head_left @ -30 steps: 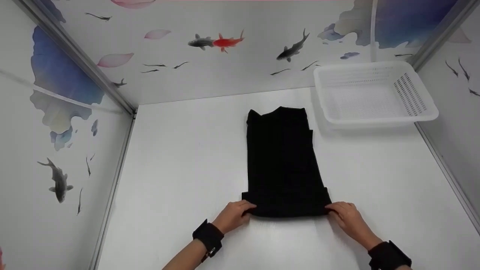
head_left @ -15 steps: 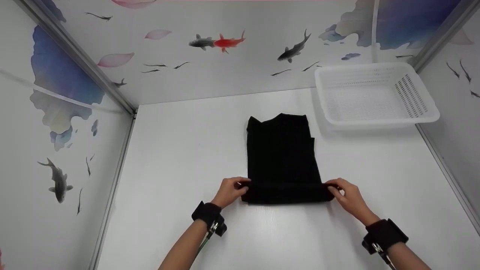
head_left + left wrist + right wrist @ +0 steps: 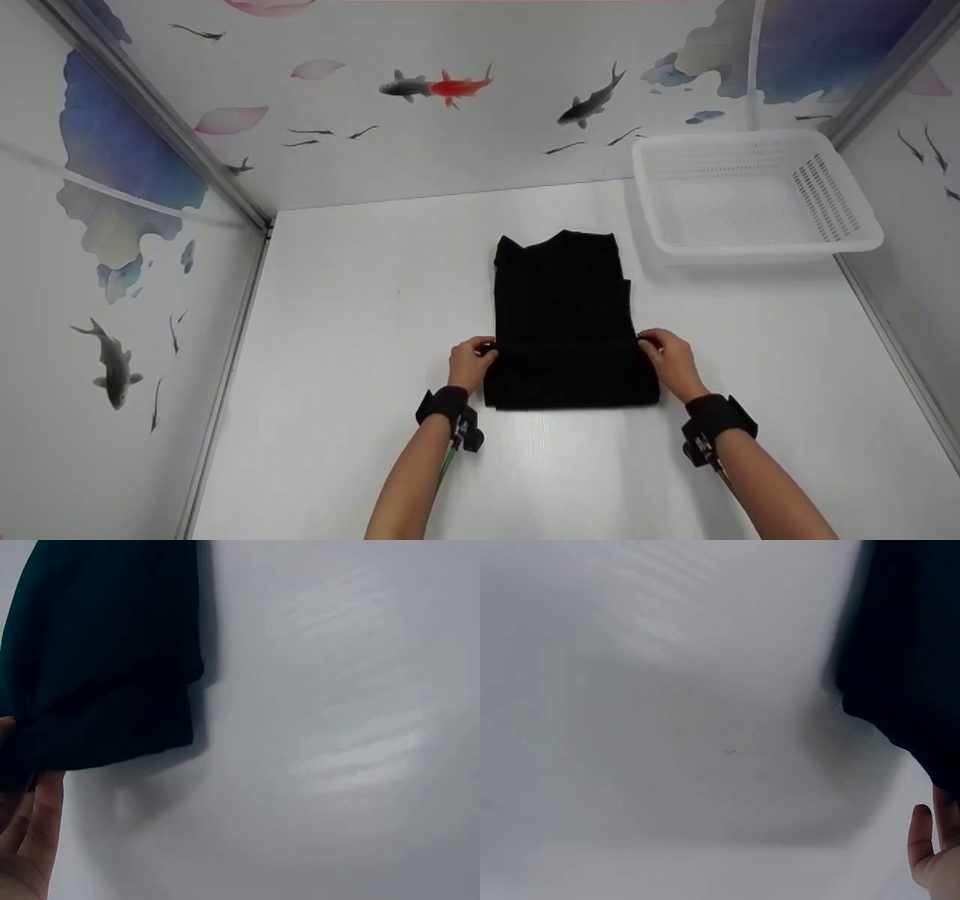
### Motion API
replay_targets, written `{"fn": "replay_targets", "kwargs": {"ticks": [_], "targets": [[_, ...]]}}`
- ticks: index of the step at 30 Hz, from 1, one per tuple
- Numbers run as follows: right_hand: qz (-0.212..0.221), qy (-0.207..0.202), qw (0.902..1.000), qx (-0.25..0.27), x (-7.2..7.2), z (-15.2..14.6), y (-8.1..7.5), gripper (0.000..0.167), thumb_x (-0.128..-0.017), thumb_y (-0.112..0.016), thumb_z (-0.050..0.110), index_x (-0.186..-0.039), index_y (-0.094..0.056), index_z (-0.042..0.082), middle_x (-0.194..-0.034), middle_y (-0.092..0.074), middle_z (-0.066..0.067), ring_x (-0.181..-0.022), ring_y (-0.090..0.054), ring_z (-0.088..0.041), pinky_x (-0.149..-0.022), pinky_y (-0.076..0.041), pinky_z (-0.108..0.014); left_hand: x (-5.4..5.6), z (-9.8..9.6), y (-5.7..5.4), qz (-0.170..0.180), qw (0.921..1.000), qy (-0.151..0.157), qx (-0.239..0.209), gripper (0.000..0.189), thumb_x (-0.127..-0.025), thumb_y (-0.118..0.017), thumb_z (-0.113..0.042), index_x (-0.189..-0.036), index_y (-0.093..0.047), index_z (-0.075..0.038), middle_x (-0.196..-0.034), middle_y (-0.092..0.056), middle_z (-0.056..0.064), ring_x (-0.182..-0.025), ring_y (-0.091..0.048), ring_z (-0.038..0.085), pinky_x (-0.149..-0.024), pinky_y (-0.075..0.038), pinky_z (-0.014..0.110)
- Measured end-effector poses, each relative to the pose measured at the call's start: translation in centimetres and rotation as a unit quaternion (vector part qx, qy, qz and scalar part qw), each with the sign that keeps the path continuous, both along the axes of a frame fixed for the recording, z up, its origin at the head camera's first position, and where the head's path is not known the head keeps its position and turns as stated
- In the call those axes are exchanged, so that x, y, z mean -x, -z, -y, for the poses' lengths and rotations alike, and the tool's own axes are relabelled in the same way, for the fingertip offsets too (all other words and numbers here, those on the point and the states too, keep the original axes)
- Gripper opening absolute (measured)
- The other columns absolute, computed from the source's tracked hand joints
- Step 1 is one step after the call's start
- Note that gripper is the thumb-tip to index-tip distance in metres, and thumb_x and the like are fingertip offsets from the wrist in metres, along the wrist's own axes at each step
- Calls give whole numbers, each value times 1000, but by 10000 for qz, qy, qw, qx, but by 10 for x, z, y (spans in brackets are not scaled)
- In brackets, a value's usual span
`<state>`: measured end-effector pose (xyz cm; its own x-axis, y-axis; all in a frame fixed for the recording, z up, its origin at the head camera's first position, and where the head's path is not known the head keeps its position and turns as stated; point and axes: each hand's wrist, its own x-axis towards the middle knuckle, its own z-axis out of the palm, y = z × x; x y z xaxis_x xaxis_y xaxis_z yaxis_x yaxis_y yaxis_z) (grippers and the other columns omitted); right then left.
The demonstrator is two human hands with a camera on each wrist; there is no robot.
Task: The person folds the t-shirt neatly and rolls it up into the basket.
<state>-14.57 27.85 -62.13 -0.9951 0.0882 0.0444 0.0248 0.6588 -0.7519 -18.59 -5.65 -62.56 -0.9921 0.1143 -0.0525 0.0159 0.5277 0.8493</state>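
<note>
A black folded garment (image 3: 566, 300) lies flat on the white table, its near part turned up into a wide band. My left hand (image 3: 471, 365) pinches the left end of that band's far edge. At the right end, my right hand (image 3: 673, 365) holds the same edge with fingers and thumb. In the left wrist view the dark cloth (image 3: 105, 652) hangs over the fingers, which partly hide behind it. The right wrist view catches a corner of the cloth (image 3: 900, 667), with the thumb beside it and the other fingers mostly hidden.
A white perforated plastic basket (image 3: 757, 247) stands at the back right of the white table (image 3: 360, 300). Walls printed with fish and petals close in the back and both sides. A black strap (image 3: 448, 405) with a small device and cable sits on each wrist.
Both hands have moved away from the body, carrying the garment's near edge up and over. The turned-up band is deeper, and the garment is shorter than before.
</note>
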Motion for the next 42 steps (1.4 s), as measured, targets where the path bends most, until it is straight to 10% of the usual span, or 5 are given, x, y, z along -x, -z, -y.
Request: {"fn": "replay_targets", "kwargs": {"ticks": [12,19,26,35,42], "targets": [[-405,-29,9960,-798,0,6,5,23,-92,-61,-2,-110,-60,-16,-103,-59,-33,-97,-56,-49,-81,-45,-59,-12,-6,12,-926,9918,-244,845,31,-92,-67,-7,-121,-64,3,-107,-57,17,-96,-57,32,-83,-49,43],[-2446,-694,9583,-1303,-38,3,11,29,-73,-74,-14,-99,-65,-6,-97,-64,-20,-87,-61,-38,-71,-49,-48,-41,10,10,-2915,9409,775,1538,28,-84,-76,-6,-110,-69,-1,-116,-61,13,-108,-57,29,-88,-49,41],[-2894,-1630,9251,-1842,-66,-1,24,45,-58,-84,-12,-98,-68,-2,-102,-64,-16,-93,-62,-32,-76,-49,-45,-60,21,17,-3114,9032,2017,2160,25,-83,-78,-15,-106,-72,-7,-118,-65,9,-114,-57,27,-93,-47,40],[-3007,-1646,9099,-2338,-65,-1,42,47,-57,-81,-18,-102,-67,-11,-103,-62,-21,-93,-61,-35,-77,-52,-45,-56,24,34,-2958,9026,2283,2137,32,-81,-79,-9,-111,-68,-5,-118,-63,8,-110,-59,22,-95,-48,30],[-3118,-1398,9110,-2307,-65,5,33,37,-58,-78,-21,-91,-68,-8,-92,-65,-18,-82,-63,-33,-70,-53,-42,-48,21,16,-2421,9200,2389,1946,16,-82,-73,-1,-98,-72,-2,-97,-69,7,-90,-67,19,-78,-53,25]]}}
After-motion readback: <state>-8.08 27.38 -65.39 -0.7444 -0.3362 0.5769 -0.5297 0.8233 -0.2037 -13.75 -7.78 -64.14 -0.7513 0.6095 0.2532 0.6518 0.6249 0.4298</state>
